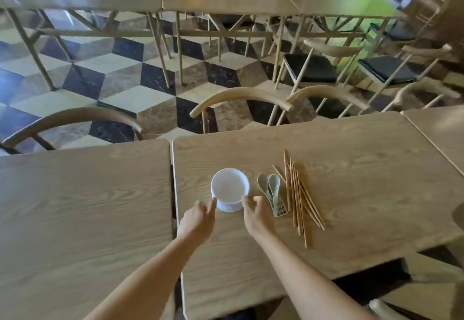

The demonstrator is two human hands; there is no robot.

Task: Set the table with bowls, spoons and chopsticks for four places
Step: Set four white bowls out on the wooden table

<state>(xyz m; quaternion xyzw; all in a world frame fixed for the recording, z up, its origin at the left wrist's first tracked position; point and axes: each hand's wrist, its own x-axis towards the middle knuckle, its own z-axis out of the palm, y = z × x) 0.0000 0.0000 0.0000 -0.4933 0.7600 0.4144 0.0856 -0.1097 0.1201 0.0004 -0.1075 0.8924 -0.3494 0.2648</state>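
Head camera shows the stack of white bowls (229,190) standing on the wooden table (351,169), near its left edge; just to the right lie the spoons (272,193) in a small pile, and beside them the chopsticks (298,196) in a loose bundle. The left hand (198,220) and the right hand (257,213) flank the stack, fingers spread and curved, at its sides; contact I cannot tell. No place looks set yet; all four remain.
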